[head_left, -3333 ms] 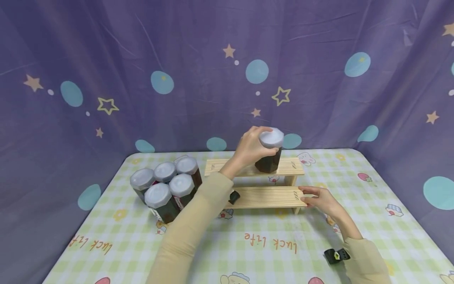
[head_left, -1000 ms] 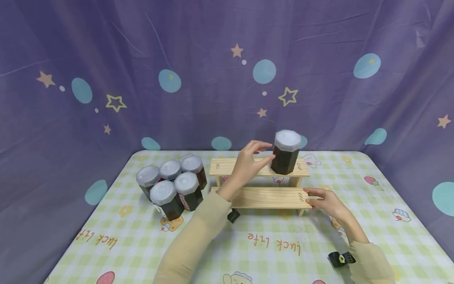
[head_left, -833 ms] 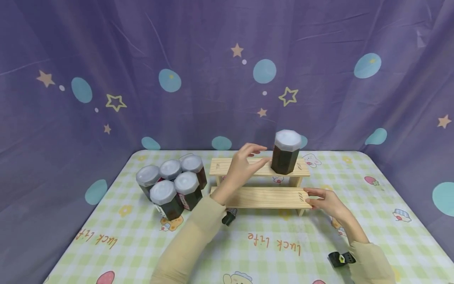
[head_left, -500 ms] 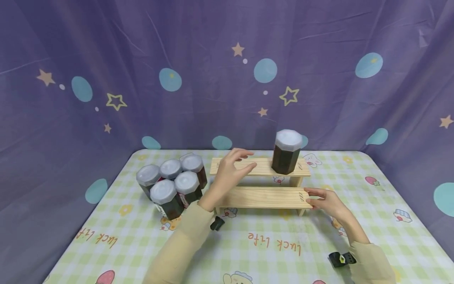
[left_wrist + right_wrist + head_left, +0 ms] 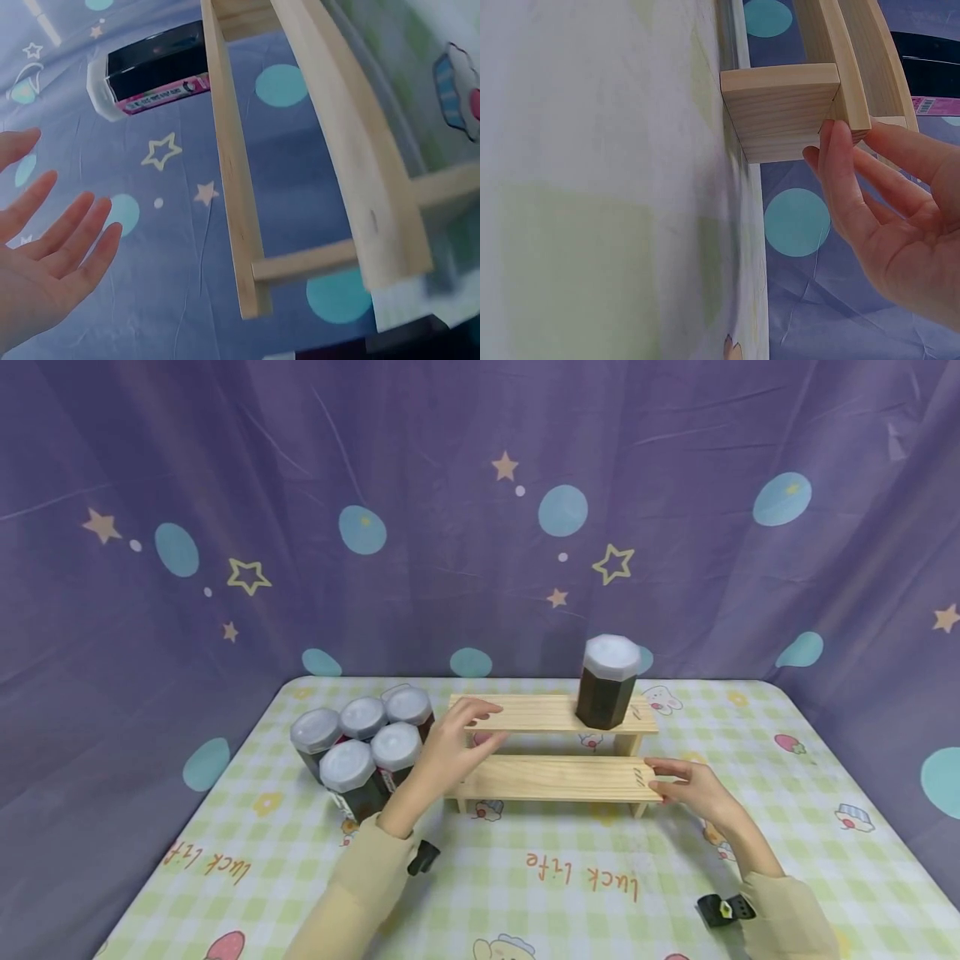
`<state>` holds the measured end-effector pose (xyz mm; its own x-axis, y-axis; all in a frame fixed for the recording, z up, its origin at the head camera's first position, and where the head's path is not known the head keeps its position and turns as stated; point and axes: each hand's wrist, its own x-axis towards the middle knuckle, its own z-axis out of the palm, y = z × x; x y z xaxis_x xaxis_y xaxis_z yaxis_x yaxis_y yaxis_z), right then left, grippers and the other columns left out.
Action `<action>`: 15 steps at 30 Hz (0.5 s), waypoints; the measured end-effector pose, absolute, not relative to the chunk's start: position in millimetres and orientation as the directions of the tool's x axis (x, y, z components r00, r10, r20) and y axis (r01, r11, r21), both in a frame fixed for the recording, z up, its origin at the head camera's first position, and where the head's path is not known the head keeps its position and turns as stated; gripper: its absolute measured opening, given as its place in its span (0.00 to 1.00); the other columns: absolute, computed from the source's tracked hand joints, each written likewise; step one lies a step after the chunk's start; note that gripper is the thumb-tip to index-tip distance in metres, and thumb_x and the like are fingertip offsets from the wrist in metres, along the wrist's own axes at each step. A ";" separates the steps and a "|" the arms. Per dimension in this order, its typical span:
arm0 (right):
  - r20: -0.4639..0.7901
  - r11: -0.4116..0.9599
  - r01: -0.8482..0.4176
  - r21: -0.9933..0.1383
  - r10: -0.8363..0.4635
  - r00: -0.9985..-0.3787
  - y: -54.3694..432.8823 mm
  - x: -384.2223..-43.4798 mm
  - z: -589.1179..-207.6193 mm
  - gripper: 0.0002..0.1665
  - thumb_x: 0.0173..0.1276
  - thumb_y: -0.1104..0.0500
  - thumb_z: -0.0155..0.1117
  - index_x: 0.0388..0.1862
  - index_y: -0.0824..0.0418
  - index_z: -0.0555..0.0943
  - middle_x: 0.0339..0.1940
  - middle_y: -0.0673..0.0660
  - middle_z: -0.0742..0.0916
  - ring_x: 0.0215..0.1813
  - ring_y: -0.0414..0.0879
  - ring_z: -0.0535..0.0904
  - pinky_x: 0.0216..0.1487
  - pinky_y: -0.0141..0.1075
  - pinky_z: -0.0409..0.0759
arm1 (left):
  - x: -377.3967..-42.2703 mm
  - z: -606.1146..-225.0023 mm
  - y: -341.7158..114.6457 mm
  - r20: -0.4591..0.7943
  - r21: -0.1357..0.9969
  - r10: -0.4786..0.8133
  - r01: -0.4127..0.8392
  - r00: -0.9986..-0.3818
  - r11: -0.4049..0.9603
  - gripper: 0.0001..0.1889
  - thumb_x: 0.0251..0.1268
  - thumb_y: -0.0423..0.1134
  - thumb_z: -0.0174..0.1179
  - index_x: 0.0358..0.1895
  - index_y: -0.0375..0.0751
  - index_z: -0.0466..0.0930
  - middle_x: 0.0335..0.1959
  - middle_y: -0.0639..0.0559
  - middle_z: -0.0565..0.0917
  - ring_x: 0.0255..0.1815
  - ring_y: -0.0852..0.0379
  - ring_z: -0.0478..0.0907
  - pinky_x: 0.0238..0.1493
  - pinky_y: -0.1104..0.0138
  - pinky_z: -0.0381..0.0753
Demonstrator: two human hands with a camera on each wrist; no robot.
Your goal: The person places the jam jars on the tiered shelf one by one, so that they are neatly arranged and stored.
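Observation:
A two-step wooden shelf (image 5: 555, 777) stands on the table. On the right part of its upper step sits a dark jar (image 5: 604, 696) with a white, many-sided lid; a pink label shows on the jar (image 5: 159, 66) in the left wrist view. My left hand (image 5: 450, 750) is over the shelf's left end, fingers apart from the thumb, holding nothing. My right hand (image 5: 697, 792) pinches the right end of the lower step; in the right wrist view that hand (image 5: 904, 221) has its thumb and fingers on either side of the board's end.
Several similar dark jars (image 5: 349, 768) with white lids stand grouped at the table's left, just left of the shelf and partly behind my left forearm. A checked cloth (image 5: 577, 914) covers the table. A purple patterned curtain (image 5: 420, 602) hangs behind.
My left hand held the jar over the upper step, let go of it there, then moved left and toward me. The jar now stands there. My right hand stays on the shelf end.

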<state>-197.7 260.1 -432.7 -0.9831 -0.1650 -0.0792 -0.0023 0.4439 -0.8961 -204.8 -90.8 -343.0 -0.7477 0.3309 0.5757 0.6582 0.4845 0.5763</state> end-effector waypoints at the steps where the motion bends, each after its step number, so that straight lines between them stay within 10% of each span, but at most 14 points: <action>1: -0.077 0.444 -0.005 -0.896 -0.166 -0.983 260.3 -197.7 -433.0 0.30 0.62 0.59 0.58 0.60 0.71 0.65 0.55 0.74 0.71 0.35 0.42 0.80 0.35 0.40 0.78 | -203.1 -343.9 -93.3 0.579 0.564 0.329 0.658 -0.746 0.498 0.16 0.51 0.37 0.64 0.45 0.38 0.77 0.44 0.49 0.77 0.44 0.54 0.74 0.41 0.61 0.75; 15: -0.074 0.451 -0.012 -0.892 -0.172 -0.982 260.5 -197.4 -432.8 0.30 0.62 0.59 0.58 0.60 0.72 0.65 0.55 0.74 0.71 0.37 0.44 0.80 0.36 0.40 0.78 | -182.8 -351.4 -133.3 0.554 0.515 0.293 0.597 -0.779 0.615 0.17 0.53 0.39 0.62 0.47 0.39 0.76 0.47 0.48 0.75 0.50 0.50 0.72 0.49 0.56 0.72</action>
<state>-197.4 260.5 -432.8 -0.9823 -0.1721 -0.0742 -0.0117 0.4512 -0.8924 -182.8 -133.3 -351.4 -0.7793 0.2925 0.5541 0.5970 0.6153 0.5148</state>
